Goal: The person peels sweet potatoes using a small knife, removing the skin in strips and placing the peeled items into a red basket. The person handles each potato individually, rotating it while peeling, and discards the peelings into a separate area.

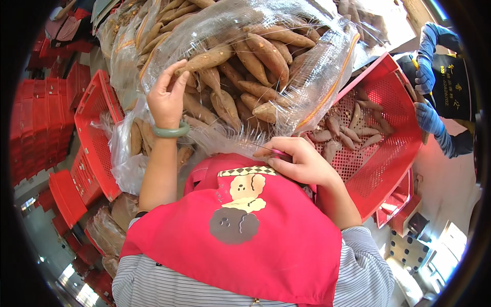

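My left hand (168, 96), with a green bangle at the wrist, grips the near end of a long brown sweet potato (211, 57) between thumb and fingers. That root lies over a heap of sweet potatoes (268, 57) in a wide-mouthed clear woven plastic bag (339, 57) with an orange-yellow stripe. Frayed plastic strands hang along the bag's near edge. Closer to my body, in front of my red apron (291, 238), my right hand (307, 163) is closed around the pink handle of a thin-bladed knife (282, 154). Its narrow blade points left, towards the bag.
On the right, a red perforated crate (406, 103) holds several small sweet potatoes (349, 134). Beyond it are a co-worker's blue-gloved hands (425, 78), one with a yellow tool. Leftward stand a red crate (94, 149), a plastic bag of roots (126, 169) and stacked red crates (42, 126).
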The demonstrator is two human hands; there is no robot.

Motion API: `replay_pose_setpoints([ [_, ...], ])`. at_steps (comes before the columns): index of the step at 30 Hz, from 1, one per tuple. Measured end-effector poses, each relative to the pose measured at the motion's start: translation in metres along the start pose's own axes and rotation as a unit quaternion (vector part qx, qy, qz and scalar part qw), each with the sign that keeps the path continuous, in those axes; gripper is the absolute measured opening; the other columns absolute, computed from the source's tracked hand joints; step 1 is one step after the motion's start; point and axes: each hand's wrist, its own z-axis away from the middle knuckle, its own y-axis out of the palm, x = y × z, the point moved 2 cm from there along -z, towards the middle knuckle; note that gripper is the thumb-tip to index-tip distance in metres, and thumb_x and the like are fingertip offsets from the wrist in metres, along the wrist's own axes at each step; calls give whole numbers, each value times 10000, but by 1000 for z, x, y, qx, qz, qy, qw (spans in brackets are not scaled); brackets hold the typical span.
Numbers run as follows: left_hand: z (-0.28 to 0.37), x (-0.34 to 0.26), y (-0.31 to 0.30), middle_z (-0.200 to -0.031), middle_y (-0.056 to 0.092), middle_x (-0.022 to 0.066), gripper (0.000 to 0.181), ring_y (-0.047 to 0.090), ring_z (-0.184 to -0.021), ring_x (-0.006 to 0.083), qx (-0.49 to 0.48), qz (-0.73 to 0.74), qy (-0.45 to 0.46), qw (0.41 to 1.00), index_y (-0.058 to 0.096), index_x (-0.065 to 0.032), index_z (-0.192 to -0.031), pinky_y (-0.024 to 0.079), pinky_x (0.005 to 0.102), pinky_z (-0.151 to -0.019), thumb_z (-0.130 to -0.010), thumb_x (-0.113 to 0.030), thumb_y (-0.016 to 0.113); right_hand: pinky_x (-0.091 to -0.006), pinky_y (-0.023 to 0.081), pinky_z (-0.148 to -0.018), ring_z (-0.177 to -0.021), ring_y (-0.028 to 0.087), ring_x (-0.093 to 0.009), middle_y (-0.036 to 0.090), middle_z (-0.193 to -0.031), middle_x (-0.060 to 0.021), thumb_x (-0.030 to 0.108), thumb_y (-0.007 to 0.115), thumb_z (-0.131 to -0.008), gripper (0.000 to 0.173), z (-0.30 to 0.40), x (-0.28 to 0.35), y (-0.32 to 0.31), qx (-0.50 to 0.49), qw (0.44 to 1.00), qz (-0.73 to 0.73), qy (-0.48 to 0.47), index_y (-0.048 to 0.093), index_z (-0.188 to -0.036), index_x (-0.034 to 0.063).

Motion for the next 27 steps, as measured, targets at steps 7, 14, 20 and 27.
replay_pose_setpoints([
  [7,-28,-11,-32,-936,667,37,206,609,-846,94,-53,6,39,998,651,-14,-1054,484,231,-778,-859,-81,657,-307,470,-806,-876,615,-192,652,-933,-147,67,543,-815,273,-1,-3,4,-25,997,-54,48,616,-1069,0],
  [14,-57,33,-70,-1144,609,90,349,583,-1041,156,-8,-55,-33,998,572,-10,-1177,454,286,-907,-840,47,506,-313,477,-796,-847,623,-191,655,-913,-149,78,533,-822,274,-14,-9,3,-51,996,-55,46,613,-1076,13],
  [20,-16,-44,13,-967,643,32,235,592,-840,115,198,-44,46,978,600,-21,-1100,472,240,-768,-875,-33,536,-348,483,-779,-847,640,-271,647,-885,-173,114,556,-833,248,-28,-14,4,-20,1000,0,9,612,-1051,11],
  [27,9,18,102,-931,632,38,384,522,-639,64,323,157,-324,875,564,-25,-1128,388,193,-582,-887,-323,596,-401,481,-801,-911,621,-343,642,-943,-191,105,534,-843,239,-16,-11,-2,27,997,31,-67,606,-1047,4],
])
